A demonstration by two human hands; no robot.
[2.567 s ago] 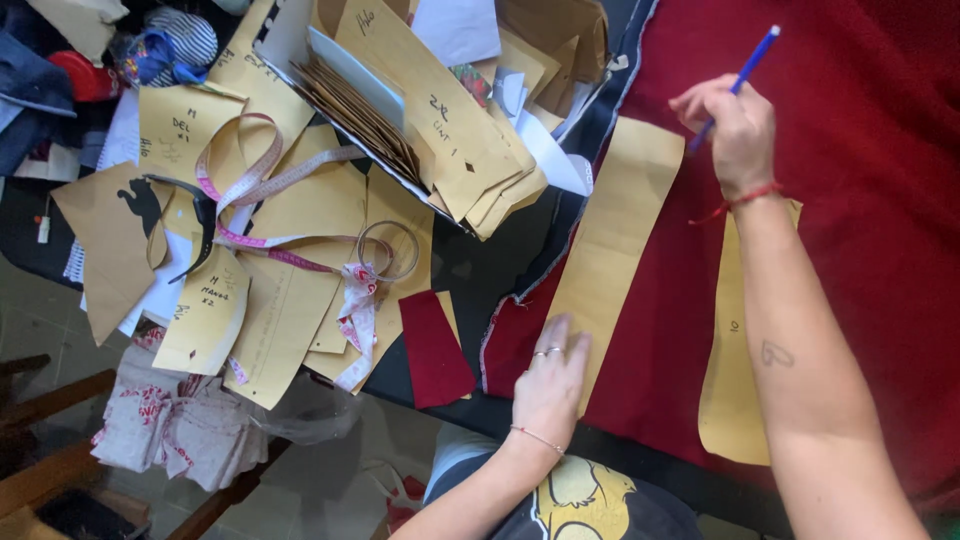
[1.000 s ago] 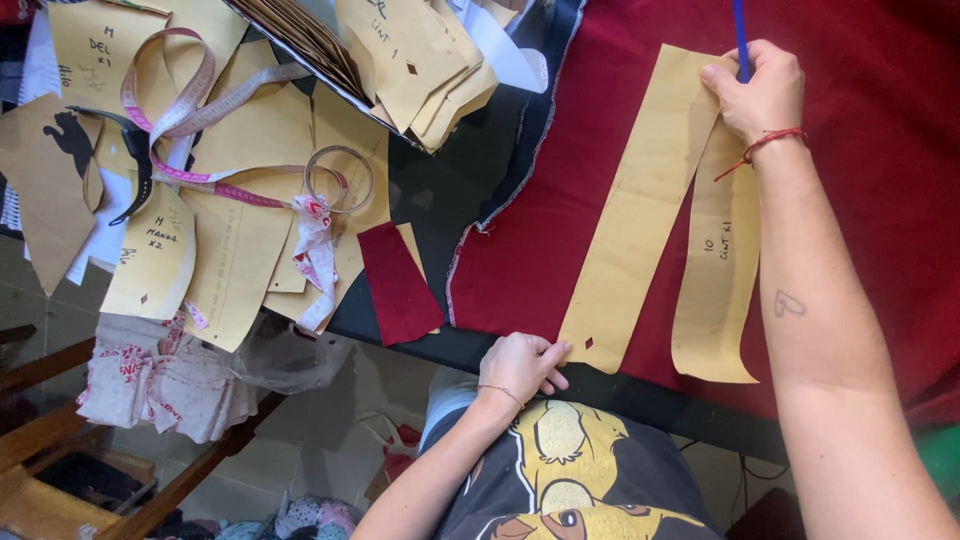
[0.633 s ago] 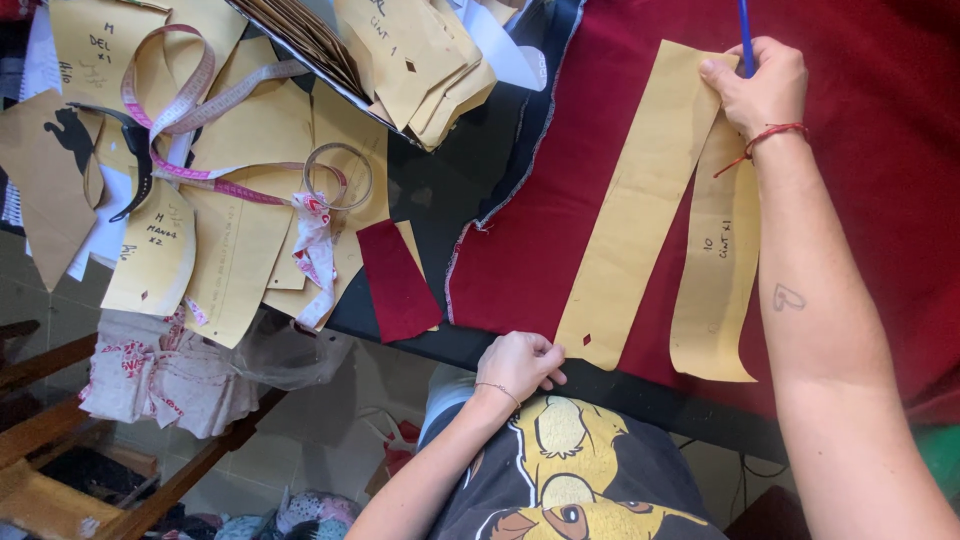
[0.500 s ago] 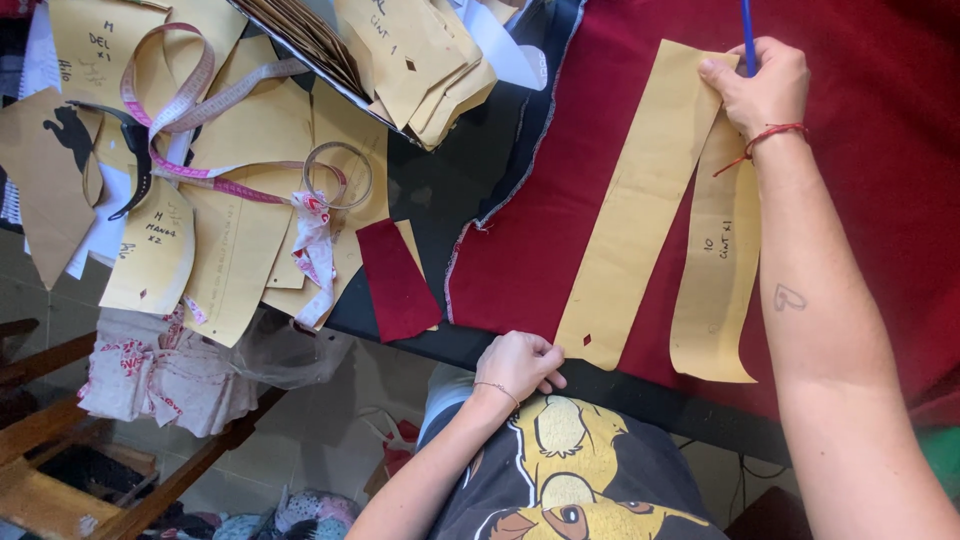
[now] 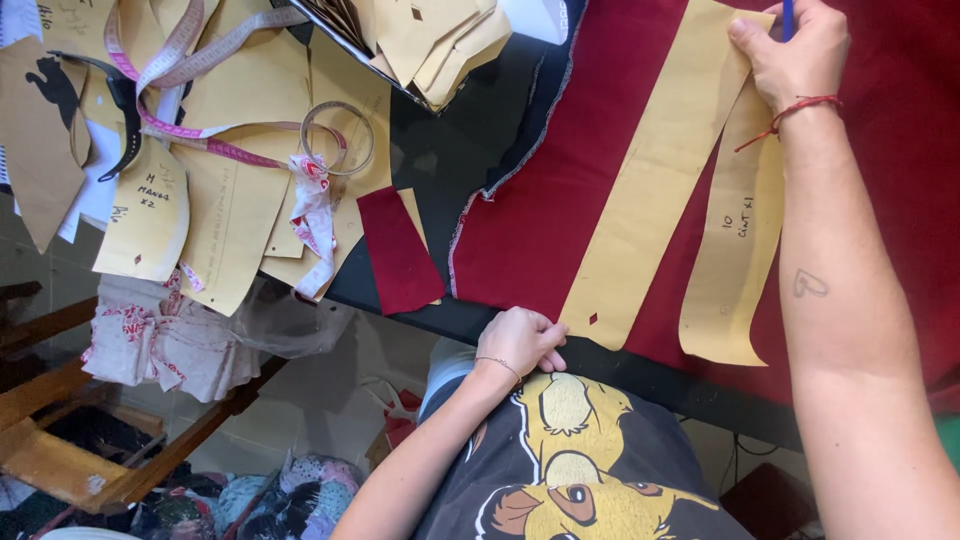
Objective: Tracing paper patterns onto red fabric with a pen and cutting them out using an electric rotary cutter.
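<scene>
While the long tan paper pattern strip lies on the dark red cloth as half a second ago, its far end is pinned by the right hand, whose grip is closed on a blue pencil. At the table edge, the near end is touched by the left hand, loosely curled and empty, so the strip appears settled.

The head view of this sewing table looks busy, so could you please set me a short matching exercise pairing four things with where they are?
Things:
1. left hand
2. right hand
3. measuring tape
4. small red fabric piece

Places:
a. looped over the stacked paper patterns
b. at the near end of the long paper strip
c. at the far end of that strip, holding a blue pen
d. near the table edge, beside the red cloth

Pairs: 1-b, 2-c, 3-a, 4-d
</scene>
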